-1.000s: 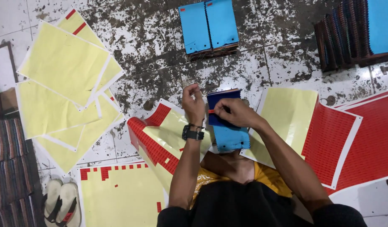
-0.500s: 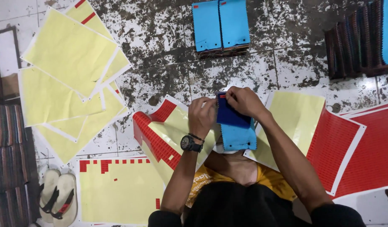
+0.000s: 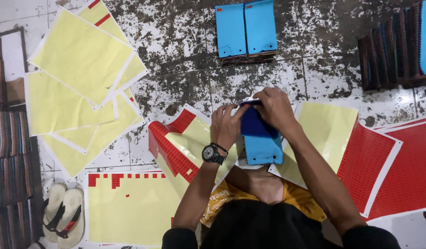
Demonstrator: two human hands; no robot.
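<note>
- On the speckled tile floor (image 3: 176, 69), low centre of the head view: blue fabric swatch book (image 3: 261, 138) held upright over the lap, far edge pointing away from the body
- Left hand (image 3: 227, 125) with fingers curled round the near-left edge of the swatch book, fingertips touching its top corner; black wristwatch (image 3: 212, 153) on that wrist
- Right hand (image 3: 275, 108) clamped over the top end of the swatch book, fingers bent and pinching its upper edge; small pale strip just showing under the fingertips, too small to tell what
- Just left of the hands: curled red sticker sheet (image 3: 169, 145) with yellow backing partly exposed, touching the floor
- Lower left: yellow backing sheet (image 3: 130, 207) with a broken row of red squares along its top edge
- Upper left: overlapping pile of yellow sheets (image 3: 79, 78), white-bordered
- Right of the arms: one yellow sheet (image 3: 326, 129), then red gridded sheets (image 3: 406, 170) beside it
- Top centre, well apart from the hands: stack of blue swatch books (image 3: 246, 30) lying flat
- Top right corner: row of dark swatch books (image 3: 393, 50) standing on edge
- Bottom left: pair of sandals (image 3: 63, 214) beside striped fabric (image 3: 10, 161)
- Yellow shirt (image 3: 300, 198) visible below the swatch book
</note>
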